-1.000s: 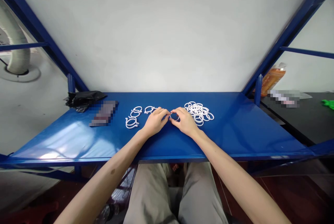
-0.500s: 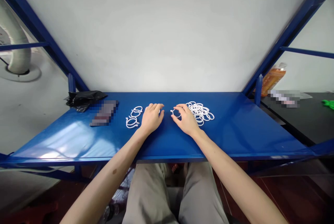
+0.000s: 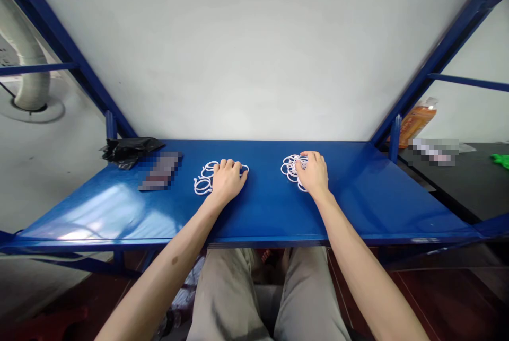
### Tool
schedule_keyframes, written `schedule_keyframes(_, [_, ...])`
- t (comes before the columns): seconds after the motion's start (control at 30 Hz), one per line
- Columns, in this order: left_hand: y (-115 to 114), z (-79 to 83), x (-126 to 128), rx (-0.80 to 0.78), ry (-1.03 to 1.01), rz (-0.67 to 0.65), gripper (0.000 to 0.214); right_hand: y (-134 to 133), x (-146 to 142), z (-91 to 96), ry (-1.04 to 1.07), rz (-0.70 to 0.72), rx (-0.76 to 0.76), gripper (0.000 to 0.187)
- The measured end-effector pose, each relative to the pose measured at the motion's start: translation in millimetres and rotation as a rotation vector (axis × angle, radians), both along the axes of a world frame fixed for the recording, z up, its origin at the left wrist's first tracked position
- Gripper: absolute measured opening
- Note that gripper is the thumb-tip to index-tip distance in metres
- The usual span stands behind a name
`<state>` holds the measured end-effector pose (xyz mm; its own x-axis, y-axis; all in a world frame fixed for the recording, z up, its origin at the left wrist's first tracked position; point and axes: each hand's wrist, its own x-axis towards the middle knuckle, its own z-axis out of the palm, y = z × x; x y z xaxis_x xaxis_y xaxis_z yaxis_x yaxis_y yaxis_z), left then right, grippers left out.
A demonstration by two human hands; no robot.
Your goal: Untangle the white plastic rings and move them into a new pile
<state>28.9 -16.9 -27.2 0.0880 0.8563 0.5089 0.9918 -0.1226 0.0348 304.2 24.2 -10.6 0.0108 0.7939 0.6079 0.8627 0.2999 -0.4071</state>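
1. The left hand [image 3: 227, 179] lies palm down on the blue bench [image 3: 358, 203], left of its middle and nearer the far edge than the near one. Its fingers curl over a small group of white rings [image 3: 202, 181].
2. Three rings of that group show clear of the hand: two at its left side and part of one at its fingertips. Any others are hidden beneath it. Whether the left hand grasps a ring or merely rests on them cannot be told.
3. The right hand [image 3: 312, 174] rests right of the bench's middle, close to the far edge, with its fingers bent down onto a pile of white rings [image 3: 291, 167].
4. The pile is tangled and half covered by the hand, so its rings cannot be counted; there are plainly more than in the left group. Whether the right hand has one pinched cannot be told.
5. The two hands are well apart, with bare blue bench between them.
6. One crumpled black bag [image 3: 129, 149] sits at the bench's far left corner. Just beside it, toward the middle, lies one flat dark thing [image 3: 159, 171] that is blurred out, so nothing on it can be read.
7. Beyond the bench's right edge, one orange bottle [image 3: 415, 118] leans on a dark surface. Its label is too small to read.
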Motion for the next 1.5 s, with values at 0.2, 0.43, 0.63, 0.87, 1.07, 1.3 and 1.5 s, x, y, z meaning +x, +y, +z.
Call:
schedule_keyframes(0.2, [-2, 3.6, 1, -0.013, -0.052, -0.015, 0.027, 10, 3, -6.5, -0.042, 0.02, -0.058, 0.029])
schedule_keyframes(0.43, [-5, 4.9, 1, -0.087, -0.039, -0.021, 0.027, 12, 6, -14.0, -0.063, 0.023, -0.09, 0.02])
schedule_keyframes(0.63, [-5, 3.0, 2, -0.099, -0.043, -0.018, 0.025, 10, 6, -16.3, -0.07, 0.027, -0.042, 0.022])
schedule_keyframes(0.87, [-3, 1.5, 0, -0.075, -0.03, -0.034, 0.019, 6, 4, -12.3, -0.028, 0.018, 0.022, 0.024])
schedule_keyframes(1.07, [-2, 2.9, 1, -0.063, -0.09, -0.117, 0.017, 4, 5, -11.7, -0.026, -0.049, 0.067, 0.025])
schedule_keyframes(1.3, [-1, 5.0, 2, -0.045, -0.169, -0.17, 0.017, 4, 5, -12.5, -0.025, -0.048, 0.094, 0.024])
schedule_keyframes(1.5, [0, 7.6, -1, 0.018, -0.255, -0.125, 0.025, -14, -13, 0.8, -0.023, 0.071, 0.127, 0.02])
